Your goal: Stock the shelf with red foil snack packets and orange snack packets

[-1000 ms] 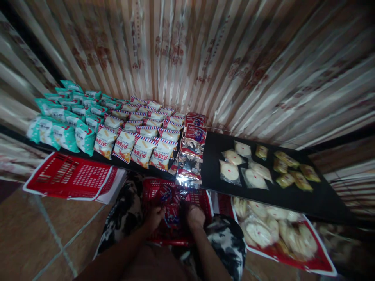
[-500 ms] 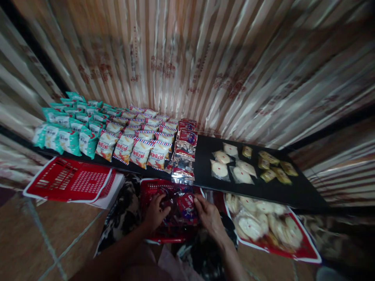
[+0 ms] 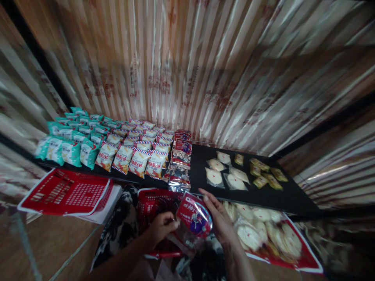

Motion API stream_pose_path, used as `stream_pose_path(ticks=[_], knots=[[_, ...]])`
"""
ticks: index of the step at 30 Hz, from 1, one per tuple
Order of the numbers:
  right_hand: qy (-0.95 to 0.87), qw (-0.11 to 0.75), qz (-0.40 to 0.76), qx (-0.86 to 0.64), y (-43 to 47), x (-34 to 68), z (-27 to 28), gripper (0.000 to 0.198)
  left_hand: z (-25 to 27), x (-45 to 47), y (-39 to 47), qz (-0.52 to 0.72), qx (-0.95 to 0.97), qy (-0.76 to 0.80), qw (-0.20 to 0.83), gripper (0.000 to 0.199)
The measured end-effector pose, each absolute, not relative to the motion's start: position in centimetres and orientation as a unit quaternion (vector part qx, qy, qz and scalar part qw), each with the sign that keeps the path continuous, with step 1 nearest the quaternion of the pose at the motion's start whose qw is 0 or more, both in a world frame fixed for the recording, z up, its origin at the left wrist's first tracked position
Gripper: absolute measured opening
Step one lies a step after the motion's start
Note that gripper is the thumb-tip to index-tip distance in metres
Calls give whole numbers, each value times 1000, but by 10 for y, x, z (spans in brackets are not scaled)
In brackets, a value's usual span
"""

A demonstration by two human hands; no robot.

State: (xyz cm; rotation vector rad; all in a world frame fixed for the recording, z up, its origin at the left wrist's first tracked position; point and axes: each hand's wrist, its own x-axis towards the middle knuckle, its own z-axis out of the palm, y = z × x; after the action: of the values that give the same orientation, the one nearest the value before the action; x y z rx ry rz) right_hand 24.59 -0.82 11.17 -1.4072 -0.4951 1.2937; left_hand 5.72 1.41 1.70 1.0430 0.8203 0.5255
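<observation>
A red and purple snack packet with a clear lower part is raised over the front of the red basket at my lap. My right hand grips its right edge, with the thumb in front and the other fingers partly behind. At the packet's lower left edge, my left hand is closed in a pinch; its fingertips meet the clear film. Inside the basket, dark packets are hard to make out. Just beyond, a row of like red packets stands at the middle of the black shelf.
White striped snack bags and teal bags fill the shelf's left. Round white packaged cakes and small yellow packets lie on its right. Another red basket sits left; a red-lined basket of wrapped cakes is at right.
My right hand has lifted the red packet up out of the basket and turned its face toward me. My left hand has drawn in and closed by the packet's edge. The view has tilted slightly.
</observation>
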Motion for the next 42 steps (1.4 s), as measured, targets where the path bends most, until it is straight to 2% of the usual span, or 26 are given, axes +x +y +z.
stream_pose_path(ticks=[5,13,16,19,21,26,30,34,42], knots=[[-173,621,546,-535,-17,248,96,55,35,68,17,289,508,441,681,33],[-153,616,544,-549,-22,229,86,48,35,91,30,355,484,438,670,34],[-168,628,522,-552,-5,234,90,49,42,96,38,381,463,396,695,29],[-209,635,496,-554,24,242,94,50,49,101,47,411,438,358,715,43],[-237,638,470,-562,48,247,96,49,49,105,57,432,436,379,693,52],[-290,624,441,-576,104,254,97,51,43,117,91,464,486,460,580,48],[-349,574,387,-631,134,260,89,55,45,120,115,456,545,494,501,50],[-417,480,263,-726,147,264,75,52,49,118,124,415,594,537,432,50],[-464,381,120,-791,151,255,66,60,46,118,121,384,636,550,381,59]])
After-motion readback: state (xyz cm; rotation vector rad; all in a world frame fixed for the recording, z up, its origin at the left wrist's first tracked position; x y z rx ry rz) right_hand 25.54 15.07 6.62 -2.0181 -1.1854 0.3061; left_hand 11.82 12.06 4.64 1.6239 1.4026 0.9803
